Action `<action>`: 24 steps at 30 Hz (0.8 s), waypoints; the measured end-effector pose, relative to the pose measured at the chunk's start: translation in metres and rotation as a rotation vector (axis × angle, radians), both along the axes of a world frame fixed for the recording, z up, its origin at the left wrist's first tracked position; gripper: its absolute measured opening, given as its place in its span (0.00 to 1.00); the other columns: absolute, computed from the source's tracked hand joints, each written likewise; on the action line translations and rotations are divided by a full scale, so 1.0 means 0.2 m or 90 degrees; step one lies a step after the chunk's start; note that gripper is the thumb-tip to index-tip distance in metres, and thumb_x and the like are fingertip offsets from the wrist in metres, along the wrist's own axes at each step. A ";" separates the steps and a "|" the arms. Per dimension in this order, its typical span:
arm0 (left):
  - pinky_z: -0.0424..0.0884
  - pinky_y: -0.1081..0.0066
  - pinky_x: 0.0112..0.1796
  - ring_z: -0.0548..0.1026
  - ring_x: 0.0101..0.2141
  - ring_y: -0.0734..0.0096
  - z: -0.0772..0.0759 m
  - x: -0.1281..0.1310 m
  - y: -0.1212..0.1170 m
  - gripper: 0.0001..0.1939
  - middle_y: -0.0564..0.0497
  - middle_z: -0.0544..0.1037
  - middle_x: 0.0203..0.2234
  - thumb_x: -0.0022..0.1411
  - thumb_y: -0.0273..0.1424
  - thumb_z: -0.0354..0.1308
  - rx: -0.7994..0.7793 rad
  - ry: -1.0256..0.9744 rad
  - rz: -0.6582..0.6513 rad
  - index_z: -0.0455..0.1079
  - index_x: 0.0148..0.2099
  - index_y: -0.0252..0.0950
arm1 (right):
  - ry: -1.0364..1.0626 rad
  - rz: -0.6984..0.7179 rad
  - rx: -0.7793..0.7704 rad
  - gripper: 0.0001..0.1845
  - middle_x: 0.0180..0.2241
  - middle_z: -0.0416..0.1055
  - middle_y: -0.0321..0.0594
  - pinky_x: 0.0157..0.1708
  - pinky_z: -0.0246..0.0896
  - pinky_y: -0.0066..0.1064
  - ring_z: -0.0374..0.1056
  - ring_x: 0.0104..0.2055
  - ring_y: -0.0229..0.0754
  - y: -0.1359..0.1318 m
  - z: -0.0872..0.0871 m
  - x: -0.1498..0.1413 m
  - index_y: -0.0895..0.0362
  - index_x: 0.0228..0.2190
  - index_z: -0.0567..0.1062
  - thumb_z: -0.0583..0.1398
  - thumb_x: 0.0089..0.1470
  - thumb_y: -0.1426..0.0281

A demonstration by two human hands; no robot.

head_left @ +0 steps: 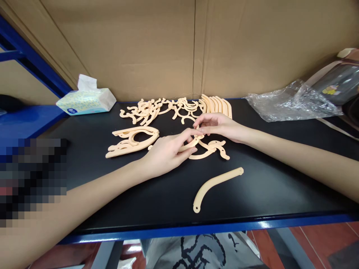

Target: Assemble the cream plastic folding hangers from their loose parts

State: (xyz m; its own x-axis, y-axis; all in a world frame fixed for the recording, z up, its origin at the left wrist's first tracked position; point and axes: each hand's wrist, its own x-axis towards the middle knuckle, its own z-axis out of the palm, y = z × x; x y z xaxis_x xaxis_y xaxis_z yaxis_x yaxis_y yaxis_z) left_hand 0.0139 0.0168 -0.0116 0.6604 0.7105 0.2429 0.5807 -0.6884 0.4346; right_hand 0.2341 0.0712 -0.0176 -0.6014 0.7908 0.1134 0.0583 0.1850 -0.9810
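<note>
Over the middle of the black table, my left hand is closed on a beige plastic hanger arm. My right hand meets it at the arm's far end, fingers pinched around a small hanger piece that they largely hide. Below and right of the fingers lie curved hanger parts; I cannot tell whether they are joined to the held arm. A single bent hanger arm rests near the front edge. Left of my left hand is a folded hanger with its arms side by side.
Behind my hands lie a heap of small hook pieces, some curved pieces and a row of hanger arms. A tissue pack stands at the back left. Crumpled clear plastic and a bag occupy the right.
</note>
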 end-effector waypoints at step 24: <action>0.62 0.77 0.30 0.69 0.24 0.79 0.00 0.00 0.00 0.17 0.56 0.78 0.41 0.69 0.33 0.51 0.018 0.024 -0.004 0.64 0.59 0.44 | -0.004 0.002 -0.009 0.14 0.34 0.74 0.36 0.35 0.62 0.30 0.67 0.33 0.35 0.00 0.00 0.01 0.56 0.38 0.79 0.68 0.46 0.68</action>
State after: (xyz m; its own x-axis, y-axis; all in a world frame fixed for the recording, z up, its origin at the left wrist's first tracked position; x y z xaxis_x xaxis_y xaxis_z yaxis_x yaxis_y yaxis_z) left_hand 0.0135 0.0163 -0.0110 0.6741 0.6995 0.2373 0.5917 -0.7037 0.3933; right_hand 0.2361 0.0710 -0.0173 -0.6051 0.7901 0.0982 0.0644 0.1714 -0.9831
